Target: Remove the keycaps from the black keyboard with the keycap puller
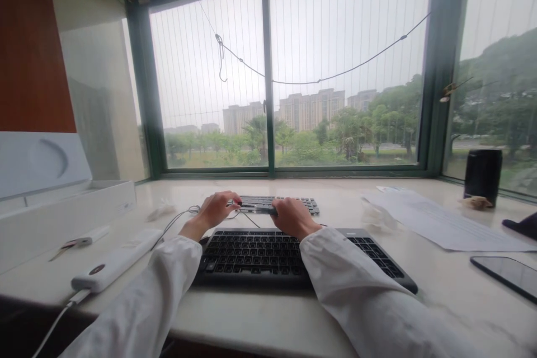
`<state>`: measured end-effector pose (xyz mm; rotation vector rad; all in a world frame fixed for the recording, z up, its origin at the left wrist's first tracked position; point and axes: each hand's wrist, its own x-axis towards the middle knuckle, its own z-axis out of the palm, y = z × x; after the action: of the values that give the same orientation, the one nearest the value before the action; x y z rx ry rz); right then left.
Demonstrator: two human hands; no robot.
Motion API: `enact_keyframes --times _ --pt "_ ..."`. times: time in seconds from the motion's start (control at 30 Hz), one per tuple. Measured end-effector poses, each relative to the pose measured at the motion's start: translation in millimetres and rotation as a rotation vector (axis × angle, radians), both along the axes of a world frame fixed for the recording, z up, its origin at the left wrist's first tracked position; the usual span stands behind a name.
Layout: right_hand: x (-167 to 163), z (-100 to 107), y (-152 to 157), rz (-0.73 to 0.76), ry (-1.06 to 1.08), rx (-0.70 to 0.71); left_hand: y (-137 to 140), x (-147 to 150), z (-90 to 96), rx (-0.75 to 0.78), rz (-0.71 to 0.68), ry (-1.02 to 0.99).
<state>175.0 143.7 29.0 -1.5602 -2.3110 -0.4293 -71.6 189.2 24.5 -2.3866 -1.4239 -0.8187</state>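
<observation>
My left hand [213, 210] is closed in a pinch on a small black piece [239, 203], perhaps a keycap; its kind is not clear. My right hand [293, 216] is wrapped round a slim dark-handled tool [265, 210], whose paler tip points left toward the pinched piece. Both hands are above the far edge of a black keyboard [255, 257], its key wells mostly bare, with a keycap [210, 266] at the lower left. Behind the hands, loose dark keycaps [309, 205] lie in keyboard-like rows. My right sleeve hides part of the keyboard.
To the left are a white power bank [117, 260] with cables, a small white device [86, 236] and an open white box [62, 218]. On the right lie paper sheets [440, 221], a phone [509, 274] and a black cylinder [483, 176]. A window rises behind the table.
</observation>
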Motion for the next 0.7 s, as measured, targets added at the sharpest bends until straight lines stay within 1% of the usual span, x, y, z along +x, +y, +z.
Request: enact_keyframes --times 0.27,0.5,0.7 --pt "-0.3 -6.8 -0.5 -0.004 -0.006 -0.014 5.8 -13.5 -7.6 -0.044 0.164 -0.002" --pt "-0.7 -11.0 2.1 0.037 0.025 0.03 8.5 -20.4 -11.2 -0.025 0.219 -0.031" --pt "-0.4 -6.6 -0.5 0.046 0.004 0.038 7.7 -23.2 -11.9 0.0 0.275 -0.067"
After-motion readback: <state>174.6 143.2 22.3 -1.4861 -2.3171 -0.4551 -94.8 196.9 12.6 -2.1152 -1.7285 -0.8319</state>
